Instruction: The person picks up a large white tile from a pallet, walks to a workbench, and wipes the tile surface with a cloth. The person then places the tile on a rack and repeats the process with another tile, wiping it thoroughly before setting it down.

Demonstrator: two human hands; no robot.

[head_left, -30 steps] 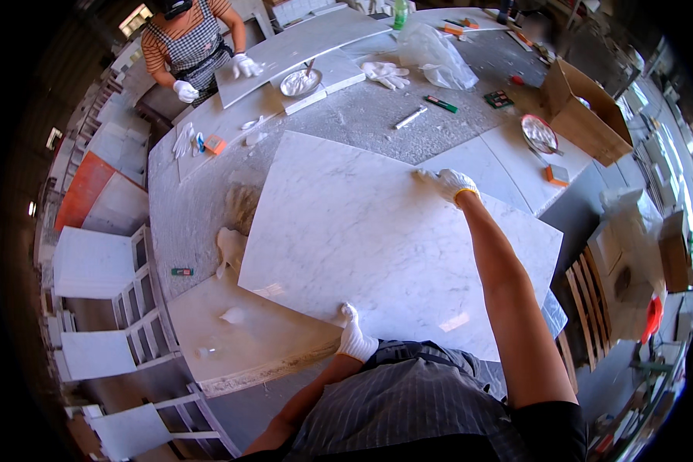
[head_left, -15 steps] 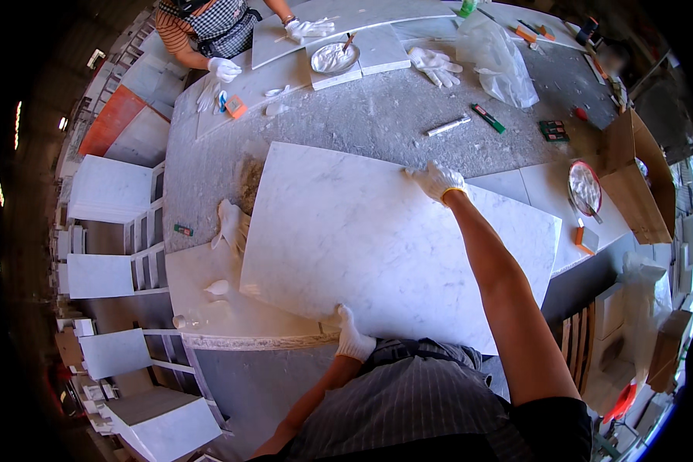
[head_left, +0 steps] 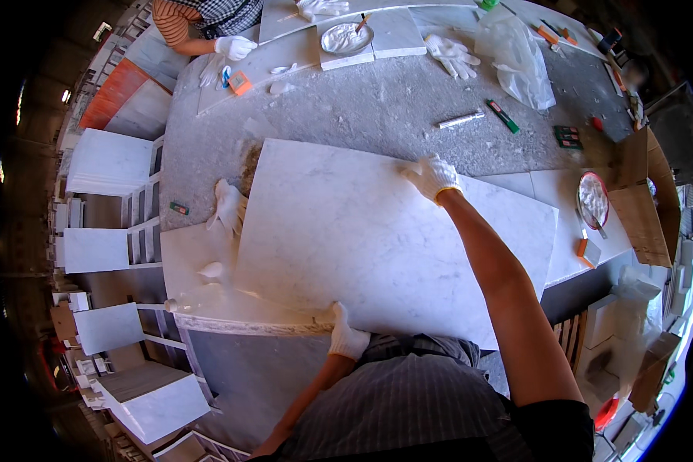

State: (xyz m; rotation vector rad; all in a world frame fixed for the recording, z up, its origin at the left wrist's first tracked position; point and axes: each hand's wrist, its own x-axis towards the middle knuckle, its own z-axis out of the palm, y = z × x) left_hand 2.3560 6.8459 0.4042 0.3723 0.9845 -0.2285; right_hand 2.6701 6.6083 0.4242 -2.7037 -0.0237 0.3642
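A large white marble slab (head_left: 385,239) with grey veining lies at an angle on the dusty table, its near edge close to my waist. My right hand (head_left: 434,179), in a white knitted glove, grips the slab's far edge; the fingers curl over it. At the near edge, my gloved left hand (head_left: 348,334) holds on with the thumb up along the side and the other fingers hidden beneath. Beside the slab's left edge lies a loose work glove (head_left: 228,206).
Across the table (head_left: 323,108) a co-worker's gloved hand (head_left: 236,48) is near an orange block (head_left: 240,82). A bowl of white paste (head_left: 346,37) sits on tiles. At right are a red-rimmed bowl (head_left: 593,200) and cardboard box (head_left: 645,196). A clear bottle (head_left: 183,303) lies left.
My view has shifted slightly, and the slab sits a little further left in it. My right hand has moved slightly onto the slab's top at the far edge. The co-worker's hand has shifted.
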